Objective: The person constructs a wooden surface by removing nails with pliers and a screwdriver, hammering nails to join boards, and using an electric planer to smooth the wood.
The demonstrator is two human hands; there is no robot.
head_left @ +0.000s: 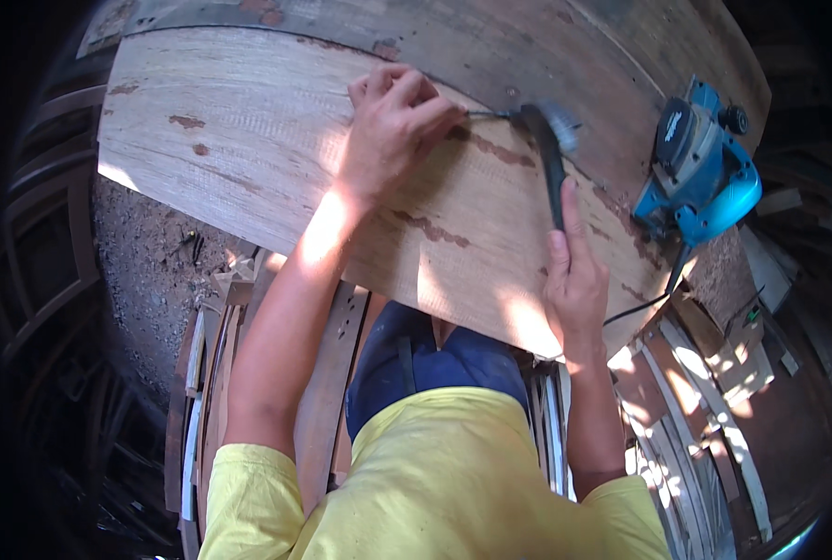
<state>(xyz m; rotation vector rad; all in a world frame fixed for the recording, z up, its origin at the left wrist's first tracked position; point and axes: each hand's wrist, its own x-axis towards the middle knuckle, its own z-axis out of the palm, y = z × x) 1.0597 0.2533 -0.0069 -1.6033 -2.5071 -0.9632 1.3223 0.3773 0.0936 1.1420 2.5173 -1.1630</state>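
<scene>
My right hand [579, 280] is closed round the handle of a black brush [548, 149], its index finger stretched along it. The brush's pale bristles face right and are blurred. My left hand [392, 117] is closed on a thin dark rod-like piece [486, 114] that sticks out to the right. The far end of this piece meets or passes close by the brush head; I cannot tell whether they touch. What the left fingers cover is hidden. Both hands are above a broad wooden board [276, 121] with reddish-brown patches.
A blue electric hand planer [705, 177] rests at the right, its black cord [635, 308] trailing down over the board's edge. Beyond lies a darker wooden surface [490, 47]. Stacked wood strips [686, 411] lie below right, and gravelly ground [150, 280] shows at left.
</scene>
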